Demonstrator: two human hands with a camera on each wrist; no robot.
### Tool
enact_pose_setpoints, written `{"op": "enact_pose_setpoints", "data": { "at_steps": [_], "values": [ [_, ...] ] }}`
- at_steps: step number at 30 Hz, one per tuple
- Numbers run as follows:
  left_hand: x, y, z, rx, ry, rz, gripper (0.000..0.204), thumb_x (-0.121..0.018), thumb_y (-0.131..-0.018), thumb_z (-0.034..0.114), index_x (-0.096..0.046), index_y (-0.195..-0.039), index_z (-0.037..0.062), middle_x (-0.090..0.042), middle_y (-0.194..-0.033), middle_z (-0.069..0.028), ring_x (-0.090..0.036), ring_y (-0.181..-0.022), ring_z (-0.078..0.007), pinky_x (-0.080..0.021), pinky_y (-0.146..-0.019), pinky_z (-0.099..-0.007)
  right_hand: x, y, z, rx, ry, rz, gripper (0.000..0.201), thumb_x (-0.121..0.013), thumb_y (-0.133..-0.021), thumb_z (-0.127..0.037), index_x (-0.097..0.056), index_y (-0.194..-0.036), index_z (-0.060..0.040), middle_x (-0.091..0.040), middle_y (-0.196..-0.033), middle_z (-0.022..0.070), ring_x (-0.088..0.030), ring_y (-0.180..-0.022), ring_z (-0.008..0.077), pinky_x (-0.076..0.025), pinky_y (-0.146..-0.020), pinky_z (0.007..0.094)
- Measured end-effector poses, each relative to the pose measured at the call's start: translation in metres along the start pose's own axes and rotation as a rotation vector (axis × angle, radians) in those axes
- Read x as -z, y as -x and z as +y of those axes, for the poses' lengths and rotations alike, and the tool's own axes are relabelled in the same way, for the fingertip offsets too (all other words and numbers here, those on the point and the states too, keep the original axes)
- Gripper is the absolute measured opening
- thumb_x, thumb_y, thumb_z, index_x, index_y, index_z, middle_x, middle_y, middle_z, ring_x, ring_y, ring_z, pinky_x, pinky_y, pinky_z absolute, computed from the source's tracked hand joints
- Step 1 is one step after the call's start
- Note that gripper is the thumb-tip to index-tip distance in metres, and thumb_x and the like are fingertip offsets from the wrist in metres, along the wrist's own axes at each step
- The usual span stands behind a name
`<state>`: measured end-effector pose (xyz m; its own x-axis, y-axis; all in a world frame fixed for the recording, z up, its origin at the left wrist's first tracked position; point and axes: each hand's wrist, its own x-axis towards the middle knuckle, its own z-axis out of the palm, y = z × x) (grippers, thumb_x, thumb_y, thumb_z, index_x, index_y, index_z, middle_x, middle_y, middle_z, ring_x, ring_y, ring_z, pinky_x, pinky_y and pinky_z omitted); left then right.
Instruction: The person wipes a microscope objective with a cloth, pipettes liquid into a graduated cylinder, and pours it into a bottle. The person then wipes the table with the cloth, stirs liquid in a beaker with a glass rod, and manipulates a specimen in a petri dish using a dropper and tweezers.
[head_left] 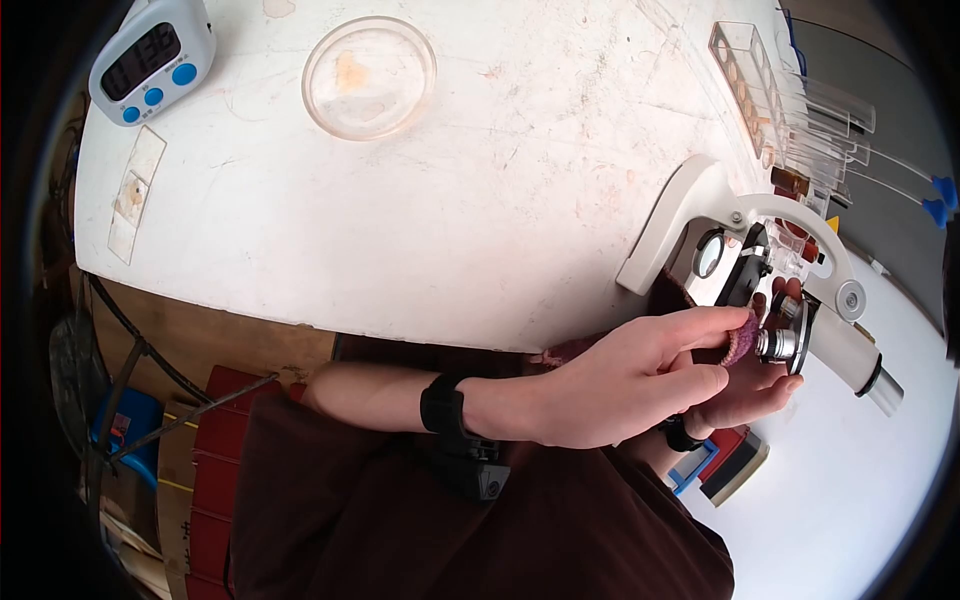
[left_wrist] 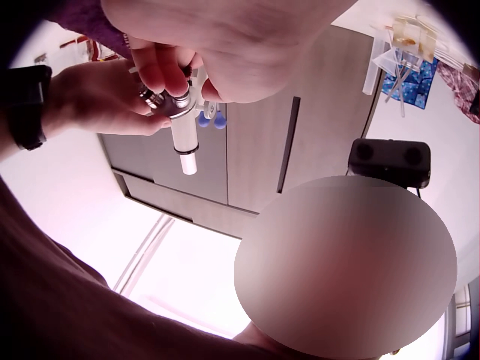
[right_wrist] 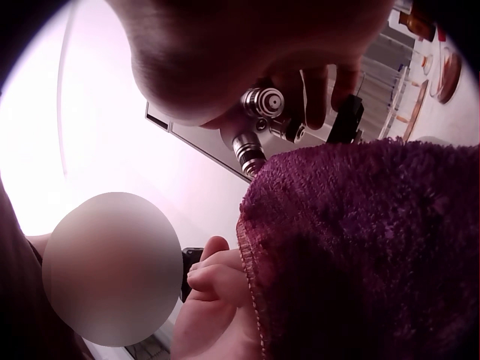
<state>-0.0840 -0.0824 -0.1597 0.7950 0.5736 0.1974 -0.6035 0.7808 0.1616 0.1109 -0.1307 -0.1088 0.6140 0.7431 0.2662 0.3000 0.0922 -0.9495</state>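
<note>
We see a scuffed white tabletop (head_left: 470, 200), a brown floor (head_left: 265, 350), flat grey-brown cabinets (left_wrist: 259, 127) and bright white light.

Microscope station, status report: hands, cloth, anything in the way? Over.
Left hand pinching purple cloth, close by an objective lens. Right hand around the nosepiece. Neighbouring objectives crowd in; petri dish well aside.

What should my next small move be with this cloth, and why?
Probably a light wipe of the nearest objective lens with the purple cloth: your left hand pinches it right beside that lens, and your right hand is at the nosepiece, which may help steady it.
</note>
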Motion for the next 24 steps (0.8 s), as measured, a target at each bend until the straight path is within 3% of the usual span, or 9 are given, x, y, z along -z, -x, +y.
{"op": "enact_pose_setpoints", "data": {
  "at_steps": [7,16,24],
  "values": [
    [-0.002,-0.001,0.0,0.015,-0.007,0.006,0.064,-0.052,-0.11,0.011,-0.025,-0.167,-0.0029,-0.054,-0.155,-0.0121,-0.05,-0.092,-0.0057,-0.047,-0.081,-0.0254,0.002,-0.003,0.003,0.026,-0.012,-0.078,0.078,-0.048,-0.101,-0.063,-0.052,-0.151,-0.0033,-0.051,-0.154,0.0277,-0.046,-0.147,0.0364,-0.033,-0.125,0.0506],
    [-0.002,0.0,-0.005,0.013,-0.004,-0.015,0.064,-0.051,-0.111,0.012,-0.025,-0.167,-0.0018,-0.053,-0.157,-0.0138,-0.053,-0.097,-0.0057,-0.049,-0.082,-0.0265,-0.008,-0.002,0.002,0.015,-0.074,-0.054,0.081,-0.045,-0.102,-0.062,-0.049,-0.153,0.0008,-0.052,-0.153,0.0303,-0.047,-0.146,0.0389,-0.032,-0.126,0.0523],
    [-0.005,0.002,0.0,0.072,0.092,-0.018,0.068,-0.051,-0.11,0.014,-0.02,-0.168,-0.0033,-0.044,-0.165,-0.0191,-0.055,-0.114,-0.0087,-0.049,-0.089,-0.0287,0.0,-0.003,0.008,0.062,-0.013,-0.083,0.084,-0.045,-0.1,-0.063,-0.048,-0.153,0.0027,-0.052,-0.152,0.0304,-0.048,-0.145,0.0396,-0.032,-0.127,0.0533]
  ]
}}
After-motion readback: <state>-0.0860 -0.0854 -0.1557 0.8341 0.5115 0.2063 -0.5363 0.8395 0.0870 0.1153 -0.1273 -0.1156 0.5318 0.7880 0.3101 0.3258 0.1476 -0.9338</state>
